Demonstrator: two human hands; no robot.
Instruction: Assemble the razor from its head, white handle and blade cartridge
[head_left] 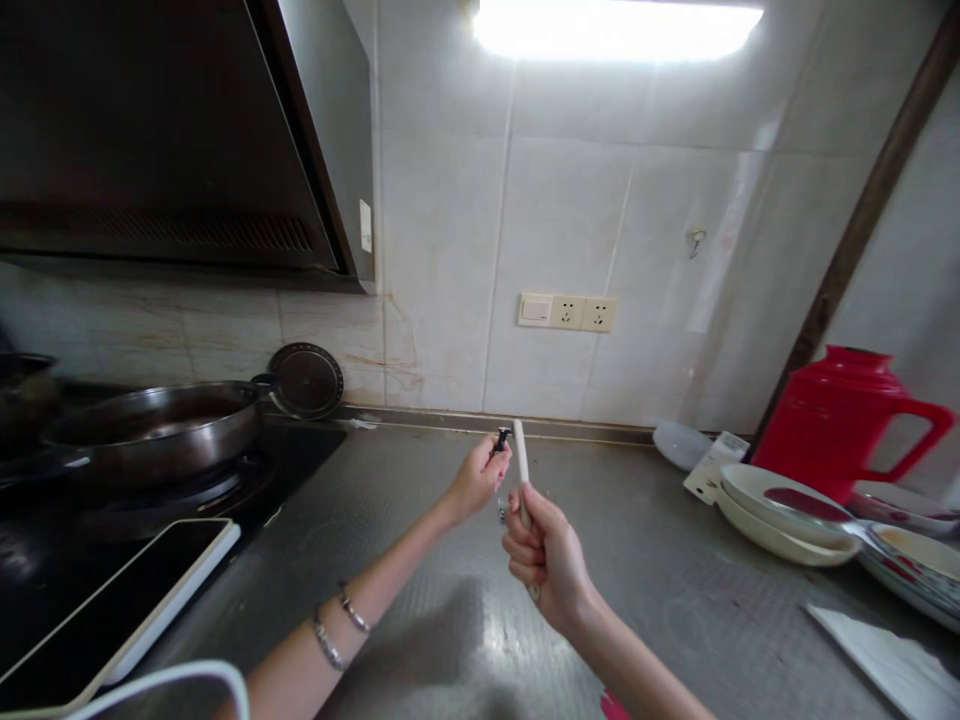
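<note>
Over the middle of the metal counter [420, 600], both hands are raised close together. My left hand [484, 475], with two bracelets on its forearm, pinches a small black piece [502, 438] with a short light-coloured top. My right hand [546, 555] is wrapped round a slim white stick-like handle [522, 455] that points upward. The handle's upper end stands just right of the black piece; whether they touch is hard to tell. A small shiny item [502, 511] shows between the hands, too small to make out.
On the left are a steel pan [161, 430] on the stove and a phone-like device [127, 610] with a white cable. Stacked plates [787, 510], a red jug [840, 420] and a white sheet [889, 655] lie right. A range hood [330, 130] overhangs the stove.
</note>
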